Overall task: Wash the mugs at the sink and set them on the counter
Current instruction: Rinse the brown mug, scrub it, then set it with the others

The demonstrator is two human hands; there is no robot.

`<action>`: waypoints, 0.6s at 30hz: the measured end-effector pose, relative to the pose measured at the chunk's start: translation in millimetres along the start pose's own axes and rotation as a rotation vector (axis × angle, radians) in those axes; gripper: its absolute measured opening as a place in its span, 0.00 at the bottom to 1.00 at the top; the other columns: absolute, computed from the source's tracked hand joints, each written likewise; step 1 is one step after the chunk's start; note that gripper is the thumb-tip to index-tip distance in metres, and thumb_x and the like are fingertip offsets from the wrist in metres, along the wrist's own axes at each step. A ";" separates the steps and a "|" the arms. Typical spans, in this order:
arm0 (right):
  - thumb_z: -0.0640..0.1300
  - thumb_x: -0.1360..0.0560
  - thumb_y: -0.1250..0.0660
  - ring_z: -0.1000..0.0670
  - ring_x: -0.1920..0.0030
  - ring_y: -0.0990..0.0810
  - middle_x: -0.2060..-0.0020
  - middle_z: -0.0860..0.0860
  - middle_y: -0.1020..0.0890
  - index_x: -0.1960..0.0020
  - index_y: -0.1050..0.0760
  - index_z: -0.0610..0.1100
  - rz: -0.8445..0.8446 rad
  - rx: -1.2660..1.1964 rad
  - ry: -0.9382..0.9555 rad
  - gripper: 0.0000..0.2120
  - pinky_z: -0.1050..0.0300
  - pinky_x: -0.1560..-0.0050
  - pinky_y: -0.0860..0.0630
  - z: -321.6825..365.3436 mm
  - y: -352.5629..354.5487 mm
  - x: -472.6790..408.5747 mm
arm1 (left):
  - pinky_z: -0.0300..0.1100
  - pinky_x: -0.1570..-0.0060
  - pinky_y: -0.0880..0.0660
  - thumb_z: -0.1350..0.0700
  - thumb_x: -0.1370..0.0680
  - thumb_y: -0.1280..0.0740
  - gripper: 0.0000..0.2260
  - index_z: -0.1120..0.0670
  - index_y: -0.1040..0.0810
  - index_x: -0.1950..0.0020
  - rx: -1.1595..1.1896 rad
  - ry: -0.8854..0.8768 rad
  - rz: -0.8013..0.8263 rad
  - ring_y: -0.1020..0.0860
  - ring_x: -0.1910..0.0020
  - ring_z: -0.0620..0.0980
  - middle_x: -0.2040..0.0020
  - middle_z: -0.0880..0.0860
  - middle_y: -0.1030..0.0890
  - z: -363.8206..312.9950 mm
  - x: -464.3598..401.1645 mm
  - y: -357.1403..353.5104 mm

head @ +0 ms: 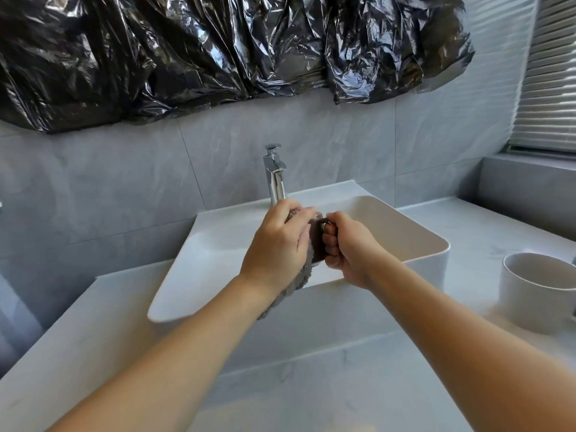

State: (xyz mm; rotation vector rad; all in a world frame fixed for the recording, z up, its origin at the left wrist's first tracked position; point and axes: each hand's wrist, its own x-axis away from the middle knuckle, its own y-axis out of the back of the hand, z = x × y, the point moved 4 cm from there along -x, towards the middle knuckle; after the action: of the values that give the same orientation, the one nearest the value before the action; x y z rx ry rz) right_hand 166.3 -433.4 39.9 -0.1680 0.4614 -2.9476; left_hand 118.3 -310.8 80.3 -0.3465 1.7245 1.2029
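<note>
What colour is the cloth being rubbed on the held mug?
Grey: a fuzzy grey cloth hanging below the left hand, seen in the head view.

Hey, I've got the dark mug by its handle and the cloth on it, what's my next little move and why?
Probably keep the right hand steady on the dark mug and turn the grey cloth around it with the left hand, since the mug is still over the sink and wrapped.

Dark grey mug [317, 244] held over white sink [405, 226], mostly hidden; white mug [536, 294] upright on counter [467, 226].
</note>
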 end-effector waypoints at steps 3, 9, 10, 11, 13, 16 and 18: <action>0.45 0.21 0.44 0.52 0.74 0.44 0.76 0.53 0.37 0.70 0.37 0.48 -0.027 -0.015 0.014 0.18 0.57 0.70 0.49 0.2 3.5 -4.5 | 0.41 0.41 0.28 0.68 0.24 0.32 0.14 0.63 0.22 0.39 -0.018 -0.064 0.009 0.24 0.43 0.56 0.43 0.59 0.22 -1.7 4.3 -9.6; 0.44 0.20 0.45 0.53 0.74 0.43 0.76 0.53 0.38 0.70 0.38 0.49 0.007 -0.057 0.009 0.18 0.56 0.66 0.51 -0.6 4.2 -10.7 | 0.44 0.44 0.26 0.67 0.24 0.35 0.10 0.61 0.17 0.45 -0.064 -0.137 0.031 0.23 0.49 0.59 0.40 0.57 0.20 -2.5 6.2 -20.2; 0.45 0.20 0.45 0.53 0.74 0.43 0.76 0.53 0.37 0.69 0.37 0.48 0.011 -0.067 0.002 0.19 0.56 0.66 0.51 -1.0 4.6 -11.2 | 0.45 0.45 0.25 0.66 0.23 0.37 0.11 0.61 0.16 0.46 -0.087 -0.166 0.042 0.23 0.50 0.59 0.40 0.56 0.19 -2.8 6.0 -20.8; 0.45 0.20 0.45 0.53 0.74 0.43 0.76 0.53 0.37 0.69 0.37 0.48 0.014 -0.076 -0.004 0.18 0.56 0.66 0.51 -1.3 4.8 -11.7 | 0.46 0.45 0.25 0.64 0.22 0.40 0.13 0.62 0.17 0.45 -0.116 -0.199 0.051 0.23 0.51 0.59 0.40 0.56 0.19 -2.8 6.0 -20.9; 0.45 0.19 0.45 0.53 0.74 0.43 0.76 0.53 0.37 0.69 0.37 0.48 0.016 -0.087 -0.011 0.18 0.57 0.67 0.50 -1.9 5.0 -12.5 | 0.46 0.47 0.24 0.64 0.22 0.43 0.15 0.62 0.17 0.44 -0.178 -0.270 0.066 0.24 0.54 0.58 0.40 0.56 0.18 -1.0 6.3 -20.9; 0.45 0.19 0.44 0.53 0.73 0.44 0.75 0.53 0.38 0.68 0.37 0.48 0.002 -0.112 -0.028 0.18 0.56 0.64 0.52 -2.6 5.3 -13.5 | 0.48 0.53 0.23 0.66 0.23 0.42 0.15 0.62 0.16 0.45 -0.216 -0.342 0.096 0.25 0.59 0.57 0.41 0.54 0.17 2.2 9.1 -21.9; 0.45 0.20 0.44 0.52 0.72 0.44 0.74 0.52 0.39 0.68 0.38 0.48 -0.004 -0.129 -0.035 0.17 0.56 0.63 0.51 -3.4 5.1 -14.1 | 0.48 0.56 0.23 0.65 0.23 0.43 0.16 0.61 0.16 0.49 -0.204 -0.353 0.123 0.26 0.61 0.56 0.43 0.53 0.16 3.0 11.2 -21.0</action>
State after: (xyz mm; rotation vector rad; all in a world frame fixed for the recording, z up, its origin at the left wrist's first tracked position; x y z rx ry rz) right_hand 180.3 -434.8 33.9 -0.2352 0.6471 -2.9147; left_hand 128.8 -315.1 59.2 -0.1381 1.3383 1.4394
